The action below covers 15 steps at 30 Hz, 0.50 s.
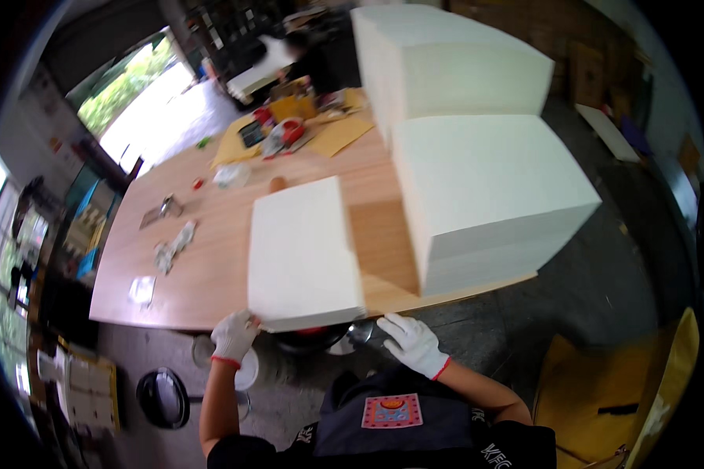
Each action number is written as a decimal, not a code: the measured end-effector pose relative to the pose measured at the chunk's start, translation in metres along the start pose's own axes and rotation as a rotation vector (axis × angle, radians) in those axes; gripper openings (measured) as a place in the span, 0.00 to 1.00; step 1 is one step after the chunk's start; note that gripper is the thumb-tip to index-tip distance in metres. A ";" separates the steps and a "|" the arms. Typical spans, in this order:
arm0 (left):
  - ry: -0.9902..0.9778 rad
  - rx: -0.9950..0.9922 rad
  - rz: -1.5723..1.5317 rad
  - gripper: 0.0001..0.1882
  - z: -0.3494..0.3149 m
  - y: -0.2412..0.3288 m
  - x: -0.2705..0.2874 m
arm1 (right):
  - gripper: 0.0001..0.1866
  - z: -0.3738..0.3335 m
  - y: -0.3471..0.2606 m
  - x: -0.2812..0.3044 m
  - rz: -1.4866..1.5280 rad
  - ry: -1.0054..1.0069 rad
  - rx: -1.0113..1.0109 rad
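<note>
A low stack of white paper sheets (301, 246) lies on the wooden table (211, 281), its near end at the front edge. My left hand (235, 338), in a white knit glove with a red cuff, is at the stack's near left corner. Its fingers are curled together there; whether they pinch the paper is hard to make out. My right hand (415, 344), gloved the same way, is just off the near right corner with its fingers stretched out and nothing in them.
Tall blocks of stacked white paper (493, 168) stand on the table's right side. Yellow envelopes (340, 135), a red tape roll (292, 131) and crumpled scraps (174, 247) lie on the table. A black stool (163, 397) stands at lower left; a person (309, 66) is at the back.
</note>
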<state>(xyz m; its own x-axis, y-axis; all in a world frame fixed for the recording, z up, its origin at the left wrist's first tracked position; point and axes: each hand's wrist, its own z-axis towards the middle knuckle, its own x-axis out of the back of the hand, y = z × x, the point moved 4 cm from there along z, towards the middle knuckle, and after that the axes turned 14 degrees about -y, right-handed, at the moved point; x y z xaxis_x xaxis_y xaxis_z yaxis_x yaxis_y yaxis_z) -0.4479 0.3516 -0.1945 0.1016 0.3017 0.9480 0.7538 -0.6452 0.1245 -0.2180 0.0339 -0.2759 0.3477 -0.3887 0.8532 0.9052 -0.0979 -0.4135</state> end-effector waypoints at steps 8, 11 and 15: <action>0.207 -0.179 0.012 0.19 0.006 0.035 0.062 | 0.10 -0.103 0.126 0.069 0.010 0.172 -0.296; 0.492 -0.557 -0.001 0.24 0.000 0.138 0.113 | 0.20 -0.152 0.224 0.140 0.269 0.514 -0.809; 0.547 -0.965 0.003 0.27 -0.031 0.308 0.156 | 0.22 -0.129 0.247 0.304 0.689 0.880 -0.646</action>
<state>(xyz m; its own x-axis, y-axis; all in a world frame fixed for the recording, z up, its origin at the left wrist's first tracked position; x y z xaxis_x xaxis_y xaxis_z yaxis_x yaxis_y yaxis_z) -0.2197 0.1784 0.0012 -0.3773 0.1023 0.9204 -0.0923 -0.9931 0.0725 0.0801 -0.2271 -0.1599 0.1929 -0.9812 0.0109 0.2374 0.0358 -0.9708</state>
